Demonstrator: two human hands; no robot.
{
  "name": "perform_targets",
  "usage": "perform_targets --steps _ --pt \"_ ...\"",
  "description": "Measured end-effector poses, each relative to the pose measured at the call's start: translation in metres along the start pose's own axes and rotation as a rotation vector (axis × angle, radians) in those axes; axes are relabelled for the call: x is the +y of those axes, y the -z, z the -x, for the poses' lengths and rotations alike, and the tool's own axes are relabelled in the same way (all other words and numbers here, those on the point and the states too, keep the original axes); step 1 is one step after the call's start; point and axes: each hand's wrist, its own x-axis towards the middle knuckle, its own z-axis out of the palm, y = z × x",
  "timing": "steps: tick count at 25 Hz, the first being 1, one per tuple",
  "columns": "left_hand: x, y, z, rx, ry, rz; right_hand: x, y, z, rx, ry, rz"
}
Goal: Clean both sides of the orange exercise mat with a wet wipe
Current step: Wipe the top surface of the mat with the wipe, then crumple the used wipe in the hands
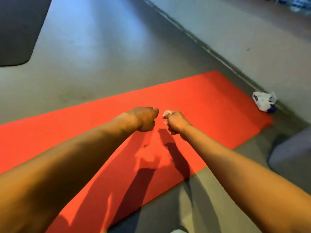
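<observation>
Two bare forearms reach out from the bottom corners of the view, and both hands meet over the middle of the orange exercise mat [210, 101], which lies flat on the grey floor [101, 56]. The right hand [176, 122] is curled into a fist around a bunched white wet wipe [167, 112]; only a small tuft shows above the knuckles. The left hand [144, 119] is just beside it, fingers curled under, seen from the back. Nothing shows in its grip, and I cannot tell whether it holds anything. Both hands seem to hang above the mat rather than press on it, judging by the shadows cast nearer the body.

A white and purple packet [265, 101], probably the wipes, sits on the floor near the mat's far corner. A dark mat [16, 31] lies well apart at the upper left.

The risks from here are mild. A wipe kept balled up covers little surface, so strokes could leave unwiped strips. Hard pushing with no hand pinning the mat could make it slide or ruck on the smooth floor. The underside looks not yet reached
</observation>
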Motion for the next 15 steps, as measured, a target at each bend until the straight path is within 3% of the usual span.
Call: perform_targets --steps 5,7,10,15 --pt "0.104 0.041 -0.076 0.050 -0.157 0.016 0.025 0.128 0.021 0.242 0.049 0.137" --pt "0.157 0.044 -0.096 0.040 -0.251 0.013 0.056 0.169 0.037 0.323 -0.010 0.058" --pt "0.235 0.034 -0.111 0.003 -0.408 -0.003 0.115 0.211 0.072 0.461 -0.068 -0.121" --pt "0.350 0.028 -0.119 -0.007 -0.625 0.040 0.183 0.266 0.135 0.742 -0.172 -0.019"
